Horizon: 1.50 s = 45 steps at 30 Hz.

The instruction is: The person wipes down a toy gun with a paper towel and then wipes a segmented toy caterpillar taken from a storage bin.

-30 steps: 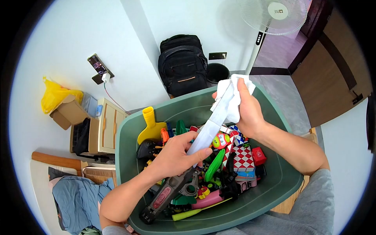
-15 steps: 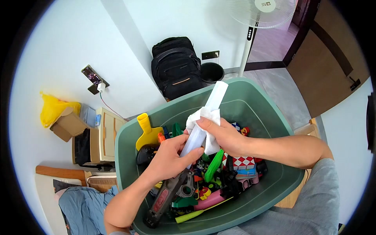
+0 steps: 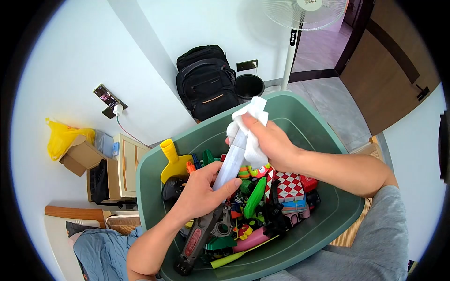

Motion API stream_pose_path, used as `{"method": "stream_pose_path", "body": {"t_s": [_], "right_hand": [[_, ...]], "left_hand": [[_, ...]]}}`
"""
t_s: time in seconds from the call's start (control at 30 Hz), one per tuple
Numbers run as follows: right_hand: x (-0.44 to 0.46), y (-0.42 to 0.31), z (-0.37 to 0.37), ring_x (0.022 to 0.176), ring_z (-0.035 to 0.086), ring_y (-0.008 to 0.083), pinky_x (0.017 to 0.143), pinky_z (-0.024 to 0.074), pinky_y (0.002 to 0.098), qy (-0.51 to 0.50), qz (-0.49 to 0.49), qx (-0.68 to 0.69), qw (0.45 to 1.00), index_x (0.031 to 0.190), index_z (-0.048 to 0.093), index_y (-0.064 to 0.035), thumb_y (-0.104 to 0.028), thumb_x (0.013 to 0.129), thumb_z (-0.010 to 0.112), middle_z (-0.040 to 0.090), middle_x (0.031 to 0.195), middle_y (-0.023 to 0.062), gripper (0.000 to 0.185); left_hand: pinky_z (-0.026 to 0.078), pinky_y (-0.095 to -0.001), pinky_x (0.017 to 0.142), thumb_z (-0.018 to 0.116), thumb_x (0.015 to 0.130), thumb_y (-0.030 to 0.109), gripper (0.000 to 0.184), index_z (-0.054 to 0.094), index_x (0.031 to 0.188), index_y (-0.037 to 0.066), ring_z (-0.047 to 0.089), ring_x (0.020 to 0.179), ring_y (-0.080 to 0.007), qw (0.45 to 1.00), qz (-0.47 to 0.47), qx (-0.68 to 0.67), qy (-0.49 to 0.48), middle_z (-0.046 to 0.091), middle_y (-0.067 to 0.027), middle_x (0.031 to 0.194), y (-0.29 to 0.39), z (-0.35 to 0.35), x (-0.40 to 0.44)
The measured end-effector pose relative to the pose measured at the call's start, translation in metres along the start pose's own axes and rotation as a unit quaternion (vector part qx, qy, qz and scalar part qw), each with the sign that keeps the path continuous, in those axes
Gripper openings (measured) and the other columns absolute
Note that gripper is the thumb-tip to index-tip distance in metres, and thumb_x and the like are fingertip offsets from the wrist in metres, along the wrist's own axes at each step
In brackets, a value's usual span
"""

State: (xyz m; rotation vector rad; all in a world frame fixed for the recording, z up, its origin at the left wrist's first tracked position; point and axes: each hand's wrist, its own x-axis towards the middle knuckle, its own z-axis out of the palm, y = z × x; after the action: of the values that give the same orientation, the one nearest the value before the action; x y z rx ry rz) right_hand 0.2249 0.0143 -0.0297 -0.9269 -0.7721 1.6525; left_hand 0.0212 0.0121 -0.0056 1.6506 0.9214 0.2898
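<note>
A toy sword with a translucent white blade and a dark grey handle lies slantwise over the tub, its tip toward the far side. My left hand is closed around the lower blade, just above the handle. My right hand grips a white cloth, which is folded around the blade close to its tip. Below both hands, mixed toys fill the green tub. Among them are a green toy cucumber, a red-and-white patterned block puzzle and a yellow toy shovel.
A black backpack and a black bin stand against the wall behind the tub. To their right is a white fan, with a brown door beyond. Boxes and a drawer unit are at the left.
My right hand has slid the cloth up the blade toward the tip, baring more of the middle. My left hand stays near the handle. The view has shifted slightly.
</note>
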Motion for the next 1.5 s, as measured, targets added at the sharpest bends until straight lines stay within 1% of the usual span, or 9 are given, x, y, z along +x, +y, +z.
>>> {"method": "stream_pose_path", "body": {"t_s": [0.1, 0.17, 0.73, 1.1, 1.2, 1.27, 1.4, 1.47, 1.5], "right_hand": [[0.001, -0.008, -0.004, 0.091, 0.063, 0.0209, 0.081, 0.0508, 0.0373, 0.021, -0.008, 0.006, 1.0, 0.111, 0.051, -0.0033, -0.039, 0.099, 0.039, 0.063, 0.097, 0.0124, 0.04], [0.002, -0.013, -0.004, 0.091, 0.063, 0.0207, 0.081, 0.0508, 0.037, 0.033, -0.014, 0.009, 0.999, 0.11, 0.051, -0.0034, -0.04, 0.099, 0.039, 0.063, 0.097, 0.0125, 0.04], [0.004, -0.018, -0.006, 0.086, 0.063, 0.0201, 0.079, 0.0513, 0.0359, 0.087, -0.026, 0.002, 0.996, 0.106, 0.054, -0.0024, -0.044, 0.098, 0.041, 0.063, 0.094, 0.013, 0.044], [-0.023, 0.009, 0.016, 0.093, 0.057, 0.0137, 0.081, 0.0465, 0.0302, -0.019, 0.037, -0.054, 0.998, 0.111, 0.055, -0.0027, -0.04, 0.096, 0.048, 0.06, 0.102, 0.0072, 0.041], [-0.023, 0.005, 0.019, 0.094, 0.057, 0.0132, 0.082, 0.0457, 0.0296, -0.028, 0.064, -0.08, 0.994, 0.113, 0.055, -0.0019, -0.04, 0.096, 0.048, 0.06, 0.103, 0.0066, 0.043], [-0.023, 0.002, 0.021, 0.094, 0.057, 0.0133, 0.083, 0.0458, 0.0297, -0.007, 0.075, -0.065, 0.995, 0.114, 0.054, -0.0017, -0.041, 0.097, 0.047, 0.059, 0.104, 0.0067, 0.043], [-0.02, 0.008, 0.015, 0.094, 0.057, 0.0135, 0.082, 0.0461, 0.03, -0.016, 0.063, -0.056, 0.996, 0.114, 0.054, -0.0014, -0.041, 0.098, 0.045, 0.059, 0.105, 0.007, 0.044], [-0.019, 0.007, 0.013, 0.094, 0.057, 0.0134, 0.082, 0.0462, 0.0301, -0.01, 0.06, -0.067, 0.996, 0.113, 0.055, -0.0017, -0.042, 0.098, 0.044, 0.059, 0.104, 0.0075, 0.044], [-0.018, 0.008, 0.013, 0.094, 0.057, 0.0134, 0.082, 0.0462, 0.0301, -0.011, 0.06, -0.066, 0.996, 0.113, 0.055, -0.0017, -0.042, 0.098, 0.044, 0.059, 0.104, 0.0075, 0.044]], "left_hand": [[0.042, -0.0206, 0.055, 0.066, 0.088, 0.02, 0.024, 0.057, 0.098, 0.0, 0.051, 0.063, -0.0036, 1.0, -0.005, 0.003, -0.001, 0.057, 0.0015, 0.072, 0.002, 0.001, -0.001], [0.048, -0.0252, 0.06, 0.069, 0.085, 0.028, 0.041, 0.057, 0.11, -0.003, 0.058, 0.065, -0.0081, 1.0, -0.009, 0.013, -0.008, 0.064, -0.0059, 0.074, 0.001, -0.001, 0.0], [0.05, -0.0268, 0.066, 0.071, 0.082, 0.021, 0.04, 0.057, 0.111, -0.004, 0.063, 0.073, -0.0114, 1.0, 0.0, 0.027, -0.013, 0.067, -0.0103, 0.083, 0.003, 0.0, -0.002], [0.048, -0.0274, 0.063, 0.071, 0.081, 0.022, 0.039, 0.058, 0.107, -0.003, 0.06, 0.069, -0.0114, 0.999, 0.036, -0.009, 0.01, 0.065, -0.0101, 0.081, -0.004, 0.0, -0.002], [0.045, -0.0216, 0.061, 0.071, 0.083, 0.019, 0.032, 0.058, 0.103, -0.003, 0.055, 0.069, -0.004, 0.999, 0.03, 0.03, 0.001, 0.063, -0.0022, 0.078, -0.003, -0.002, -0.002], [0.048, -0.0294, 0.062, 0.071, 0.08, 0.026, 0.041, 0.059, 0.105, -0.004, 0.061, 0.066, -0.0158, 0.999, 0.024, 0.031, 0.006, 0.064, -0.0119, 0.079, -0.002, -0.002, -0.001], [0.048, -0.0302, 0.062, 0.071, 0.08, 0.027, 0.041, 0.059, 0.105, -0.004, 0.06, 0.066, -0.0168, 0.999, 0.024, 0.029, 0.006, 0.063, -0.0125, 0.078, -0.002, -0.002, -0.001], [0.044, -0.021, 0.06, 0.071, 0.083, 0.019, 0.033, 0.058, 0.104, -0.003, 0.054, 0.067, -0.0039, 0.998, 0.04, 0.053, 0.007, 0.063, -0.0019, 0.077, -0.002, -0.002, 0.0], [0.044, -0.021, 0.06, 0.071, 0.083, 0.019, 0.033, 0.058, 0.104, -0.003, 0.054, 0.067, -0.0039, 0.998, 0.039, 0.053, 0.007, 0.063, -0.0019, 0.077, -0.003, -0.002, 0.0]]}}
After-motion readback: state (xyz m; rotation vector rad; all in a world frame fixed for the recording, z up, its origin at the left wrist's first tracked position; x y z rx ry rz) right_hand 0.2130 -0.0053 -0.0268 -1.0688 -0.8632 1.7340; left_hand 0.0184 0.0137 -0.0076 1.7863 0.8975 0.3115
